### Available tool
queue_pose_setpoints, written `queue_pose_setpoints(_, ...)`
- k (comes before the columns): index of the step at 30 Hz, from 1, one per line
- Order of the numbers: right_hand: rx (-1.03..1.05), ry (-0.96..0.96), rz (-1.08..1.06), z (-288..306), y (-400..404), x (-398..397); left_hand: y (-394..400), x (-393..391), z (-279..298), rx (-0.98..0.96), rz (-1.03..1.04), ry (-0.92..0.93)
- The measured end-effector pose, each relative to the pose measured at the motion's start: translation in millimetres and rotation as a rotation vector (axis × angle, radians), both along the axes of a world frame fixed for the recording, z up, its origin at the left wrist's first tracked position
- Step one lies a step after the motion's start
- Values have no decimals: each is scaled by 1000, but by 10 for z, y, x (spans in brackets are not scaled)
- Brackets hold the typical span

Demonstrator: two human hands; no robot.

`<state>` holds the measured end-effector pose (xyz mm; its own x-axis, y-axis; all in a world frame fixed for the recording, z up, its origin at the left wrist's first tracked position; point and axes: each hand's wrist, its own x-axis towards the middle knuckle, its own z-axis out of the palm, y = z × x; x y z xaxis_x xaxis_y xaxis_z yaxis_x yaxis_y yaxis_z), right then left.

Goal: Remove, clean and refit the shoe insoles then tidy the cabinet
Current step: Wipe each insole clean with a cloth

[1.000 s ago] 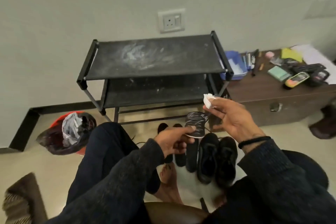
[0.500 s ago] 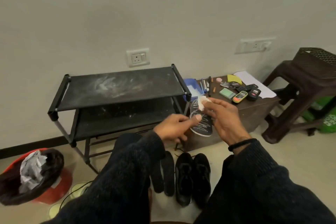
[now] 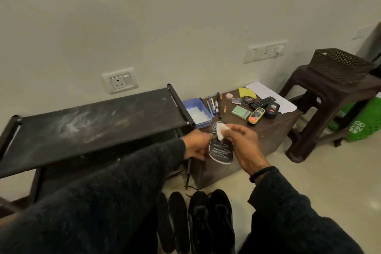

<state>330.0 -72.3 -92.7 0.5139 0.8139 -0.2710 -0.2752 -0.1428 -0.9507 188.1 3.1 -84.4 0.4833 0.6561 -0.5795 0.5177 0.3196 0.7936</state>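
At frame centre the left hand [image 3: 196,146] grips the black insole [image 3: 221,151] by its left edge, long axis running up-down. The right hand [image 3: 241,142], nearer its upper end, pinches a white wipe [image 3: 221,130] against it.

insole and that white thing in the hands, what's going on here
A seated person is wiping a shoe insole. The left hand holds the black insole by its edge, and the right hand pinches a white wipe against its upper end. On the floor below sit a pair of black shoes and two more insoles. A dusty black shoe rack stands at the left.
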Motion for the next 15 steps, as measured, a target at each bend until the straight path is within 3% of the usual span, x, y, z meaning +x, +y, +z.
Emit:
queue_pose_setpoints(2,-40,-15,-25,-253,171,120,82,189,-386,-105,117,-57)
queue_pose_setpoints(4,-72,-32,-38,-500,355,245,206,376,-665,-69,182,-80)
queue_pose_setpoints(10,-130,-1,-62,-957,895,575,488,735,-990,667,-142,213)
queue_pose_setpoints(12,-153,45,-41,-1070,1061,654,630,819,-1084,783,-228,230)
queue_pose_setpoints(15,-227,85,-37,-1096,1205,777,787,915,-1237,778,-258,248)
